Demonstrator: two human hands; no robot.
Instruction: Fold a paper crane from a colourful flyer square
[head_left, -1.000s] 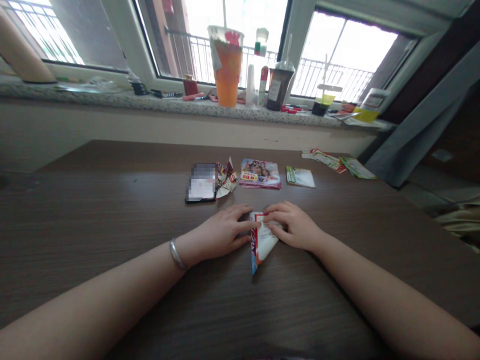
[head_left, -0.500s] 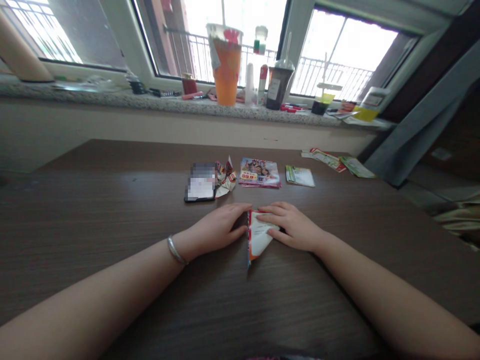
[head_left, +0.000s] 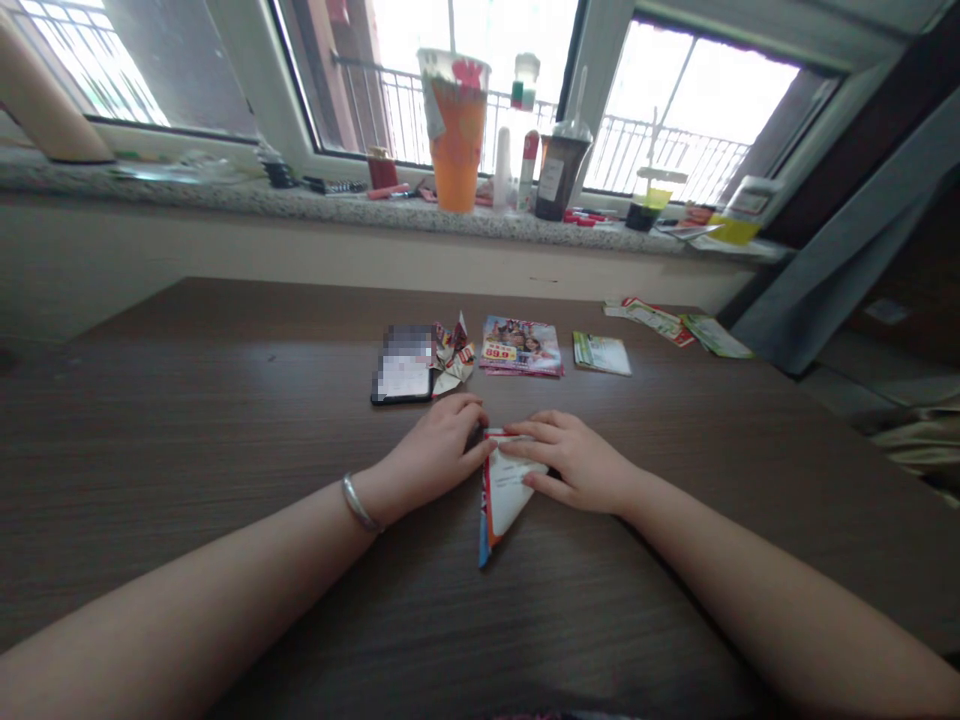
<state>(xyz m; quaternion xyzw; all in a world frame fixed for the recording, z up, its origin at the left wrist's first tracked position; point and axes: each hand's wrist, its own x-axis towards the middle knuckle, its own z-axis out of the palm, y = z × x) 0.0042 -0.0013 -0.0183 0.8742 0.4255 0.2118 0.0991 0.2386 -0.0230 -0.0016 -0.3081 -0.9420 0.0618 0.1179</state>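
Observation:
A folded paper leaflet (head_left: pixel 511 500) lies on the table between my hands, its narrow end pointing towards me. Its upper face is mostly white with small print; red, orange and blue strips show along the left edge. My left hand (head_left: pixel 448 440), with a silver bangle at the wrist, grips the leaflet's far left corner, thumb on top and fingers curled. What those fingertips do underneath is hidden. Spread across the leaflet's right side, the fingers of my right hand (head_left: pixel 570 462) rest flat on the paper.
Beyond my hands lie a phone (head_left: pixel 405 365), crumpled paper (head_left: pixel 454 360), stacked colourful flyers (head_left: pixel 521 346) and a green-white paper pad (head_left: pixel 602 353). Paper strips (head_left: pixel 658 320) lie at the far right. Cups, including a tall orange drink (head_left: pixel 456 150), and bottles line the windowsill (head_left: pixel 330 205).
The leaflet has turned slightly and shifted left and towards me, showing more of its blue edge. My left thumb has moved onto its corner, and my right fingers have slid left with it.

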